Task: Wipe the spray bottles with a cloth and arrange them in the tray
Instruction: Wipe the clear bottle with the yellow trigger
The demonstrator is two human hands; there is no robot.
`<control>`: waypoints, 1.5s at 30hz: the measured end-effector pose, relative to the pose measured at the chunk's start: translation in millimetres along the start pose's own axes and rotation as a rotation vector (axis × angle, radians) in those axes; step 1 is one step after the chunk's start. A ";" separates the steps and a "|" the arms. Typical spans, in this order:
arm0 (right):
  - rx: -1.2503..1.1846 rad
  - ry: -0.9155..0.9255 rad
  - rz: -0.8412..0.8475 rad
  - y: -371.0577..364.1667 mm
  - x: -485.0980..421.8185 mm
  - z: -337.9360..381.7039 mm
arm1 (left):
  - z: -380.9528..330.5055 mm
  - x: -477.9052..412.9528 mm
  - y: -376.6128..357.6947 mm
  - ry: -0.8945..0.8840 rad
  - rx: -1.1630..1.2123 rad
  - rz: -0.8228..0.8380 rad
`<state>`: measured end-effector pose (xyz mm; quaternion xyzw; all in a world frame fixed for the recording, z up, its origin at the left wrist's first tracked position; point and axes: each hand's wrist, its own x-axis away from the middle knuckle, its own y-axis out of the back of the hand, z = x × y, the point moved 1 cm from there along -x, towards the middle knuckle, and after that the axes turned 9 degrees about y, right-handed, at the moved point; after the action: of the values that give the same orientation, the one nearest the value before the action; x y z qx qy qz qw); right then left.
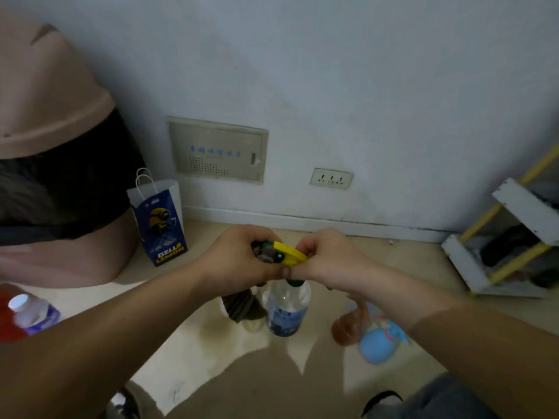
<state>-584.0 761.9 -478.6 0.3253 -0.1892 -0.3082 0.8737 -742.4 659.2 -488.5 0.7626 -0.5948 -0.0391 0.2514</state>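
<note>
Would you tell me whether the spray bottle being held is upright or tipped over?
Upright: the spray bottle has its body below and its yellow trigger head on top, gripped by the left hand and right hand.

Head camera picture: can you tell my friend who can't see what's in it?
Two hands hold a clear spray bottle by its top: the left hand grips a dark cloth against it, and the right hand pinches the yellow spray head. A blue paper bag stands on the pale floor by the white wall behind.
</note>
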 end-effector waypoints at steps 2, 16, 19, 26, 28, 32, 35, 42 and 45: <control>-0.093 -0.018 -0.008 7.1 2.4 2.4 | -7.6 0.9 1.0 0.005 0.050 0.009; 0.146 0.383 -0.279 -6.1 -16.0 -50.7 | -8.3 -23.6 1.5 -0.067 0.263 -0.097; 0.186 0.398 -0.294 -12.8 -20.9 -55.0 | -6.8 -30.3 -2.2 -0.050 0.268 -0.099; 0.210 0.361 -0.294 -7.4 -32.9 -67.2 | -10.3 -41.5 6.7 0.109 0.199 0.065; 0.203 0.337 -0.282 -3.7 -34.8 -72.3 | -13.7 -44.0 18.2 0.210 0.159 0.045; 0.232 0.321 -0.223 -3.5 -32.4 -75.5 | -21.2 -46.1 36.2 0.198 0.259 -0.164; 0.237 0.335 -0.160 -5.4 -28.1 -69.1 | -28.4 -39.6 26.7 -0.006 0.277 -0.265; 0.325 0.508 0.017 -10.9 -20.2 -43.8 | -14.8 -39.3 -13.8 -0.479 -0.605 0.013; 0.233 0.435 0.003 -7.9 -20.2 -46.3 | -6.2 -44.7 -9.7 -0.380 -0.737 0.020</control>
<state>-577.6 791.5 -519.9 0.4821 -0.0314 -0.2056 0.8510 -744.5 704.3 -498.0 0.5949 -0.5840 -0.3871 0.3939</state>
